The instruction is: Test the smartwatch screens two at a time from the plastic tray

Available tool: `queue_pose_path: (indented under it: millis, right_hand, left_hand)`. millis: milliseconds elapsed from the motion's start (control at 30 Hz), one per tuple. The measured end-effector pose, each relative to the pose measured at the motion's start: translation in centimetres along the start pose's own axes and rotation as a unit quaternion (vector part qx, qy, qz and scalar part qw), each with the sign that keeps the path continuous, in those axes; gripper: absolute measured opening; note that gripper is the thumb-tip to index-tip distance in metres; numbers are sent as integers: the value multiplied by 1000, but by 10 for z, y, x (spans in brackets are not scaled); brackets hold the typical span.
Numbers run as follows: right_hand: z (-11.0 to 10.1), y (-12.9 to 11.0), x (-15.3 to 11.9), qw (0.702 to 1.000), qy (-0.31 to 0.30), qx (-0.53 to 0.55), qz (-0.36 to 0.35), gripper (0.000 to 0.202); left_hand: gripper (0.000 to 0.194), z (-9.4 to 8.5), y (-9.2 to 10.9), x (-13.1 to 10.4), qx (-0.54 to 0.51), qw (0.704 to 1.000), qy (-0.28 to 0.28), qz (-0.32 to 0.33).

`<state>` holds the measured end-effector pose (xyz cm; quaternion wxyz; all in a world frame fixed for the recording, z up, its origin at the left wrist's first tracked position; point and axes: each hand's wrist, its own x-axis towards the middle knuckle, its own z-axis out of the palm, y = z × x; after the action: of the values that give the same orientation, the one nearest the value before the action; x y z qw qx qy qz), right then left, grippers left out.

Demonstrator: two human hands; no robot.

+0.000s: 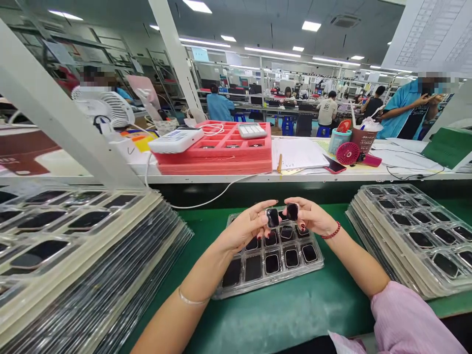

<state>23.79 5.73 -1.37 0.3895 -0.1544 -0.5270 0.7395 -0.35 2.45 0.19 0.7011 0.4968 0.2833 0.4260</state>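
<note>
Between thumb and fingers, my left hand [248, 226] grips a smartwatch [273, 218] with a dark, rounded-square face. A second smartwatch [292, 212] of the same look is pinched in my right hand [313, 216], close beside the first. Both are held up over a clear plastic tray [269, 284] lying on the green mat. Rows of pockets in that tray hold more watch faces, such as the one [272, 264] near its front. Some left-hand pockets look dark, and I cannot tell whether they hold anything. My hands and wrists cover part of the tray's back rows.
A tall stack of filled trays [147, 255] rises at left, and another stack [383, 246] stands at right. On the shelf behind are a red divided box [221, 164], papers [298, 153], a phone [336, 166] and a small pink fan [348, 153]. Several people work farther back.
</note>
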Motion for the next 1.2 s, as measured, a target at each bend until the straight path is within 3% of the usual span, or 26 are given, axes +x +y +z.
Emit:
queue_pose_path:
  millis: [167, 367, 500, 700, 967, 1200]
  right_hand:
    - [6, 5, -1, 999, 8, -41, 35, 53]
    - [6, 8, -2, 988, 51, -146, 32, 49]
    - [8, 13, -1, 977, 60, -203, 27, 49]
    - [10, 14, -1, 976, 60, -207, 26, 48]
    - [11, 14, 0, 973, 87, -215, 13, 27]
    - [16, 10, -2, 968, 85, -235, 4, 39]
  left_hand:
    - [56, -1, 0, -4, 45, 999, 10, -14]
    - [63, 1, -2, 0, 160, 985, 60, -6]
    - [53, 3, -8, 3, 210, 975, 78, 2]
    - [46, 7, -4, 1, 228, 971, 73, 9]
    - [43, 8, -6, 0, 231, 969, 84, 17]
    - [51, 11, -7, -1, 231, 969, 89, 9]
